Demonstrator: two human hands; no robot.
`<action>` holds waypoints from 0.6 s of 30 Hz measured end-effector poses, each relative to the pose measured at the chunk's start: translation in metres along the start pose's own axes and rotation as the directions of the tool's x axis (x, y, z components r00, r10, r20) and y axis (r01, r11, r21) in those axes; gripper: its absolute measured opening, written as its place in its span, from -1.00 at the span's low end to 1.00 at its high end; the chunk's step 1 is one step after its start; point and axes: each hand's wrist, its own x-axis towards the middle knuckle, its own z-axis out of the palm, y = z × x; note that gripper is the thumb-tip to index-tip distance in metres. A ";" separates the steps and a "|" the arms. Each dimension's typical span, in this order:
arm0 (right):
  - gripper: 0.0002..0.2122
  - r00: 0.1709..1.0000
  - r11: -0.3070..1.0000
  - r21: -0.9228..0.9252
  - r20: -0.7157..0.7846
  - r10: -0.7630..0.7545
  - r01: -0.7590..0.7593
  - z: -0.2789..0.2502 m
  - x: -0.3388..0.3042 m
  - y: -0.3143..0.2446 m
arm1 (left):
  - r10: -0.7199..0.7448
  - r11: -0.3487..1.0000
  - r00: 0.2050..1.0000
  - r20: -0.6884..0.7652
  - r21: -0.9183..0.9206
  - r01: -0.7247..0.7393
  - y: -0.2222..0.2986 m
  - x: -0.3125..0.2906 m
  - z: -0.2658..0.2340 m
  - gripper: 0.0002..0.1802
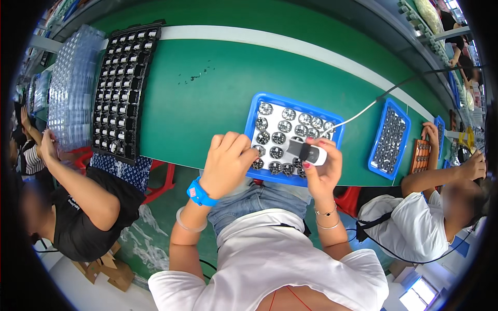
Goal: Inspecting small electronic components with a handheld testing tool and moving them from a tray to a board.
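In front of me is a blue tray (339,136) with a white bottom, holding several small round black-and-silver parts (284,126) spaced in loose rows. My right hand (327,173) grips a white and black handheld device (314,154) over the tray's right half. The device's grey end points left, above the parts, and a pale cable (358,115) runs from near it toward the upper right. My left hand (226,162) is at the tray's left edge, fingers curled and closed beside the round parts. Whatever its fingertips hold, if anything, is hidden.
On the left of the green table (207,114) lie a black tray (120,88) of white-topped parts and stacked clear plastic trays (75,88). Another blue tray (389,137) full of parts stands to the right. Co-workers sit on both sides, with arms at the table.
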 end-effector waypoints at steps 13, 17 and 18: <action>-0.68 0.950 0.980 -0.160 0.303 -0.068 0.122 -0.006 0.030 -0.009 | -0.094 0.995 0.988 -0.126 -0.055 0.088 0.004 0.019 0.018 -0.87; -0.62 0.942 0.983 -0.144 0.330 -0.060 0.113 0.000 0.032 -0.009 | -0.068 0.991 0.984 -0.163 -0.126 0.048 0.007 0.018 0.009 -0.85; -0.63 0.945 0.989 -0.116 0.324 -0.054 0.096 0.003 0.030 -0.008 | -0.060 0.985 0.983 -0.174 -0.172 0.030 0.009 0.019 0.007 -0.84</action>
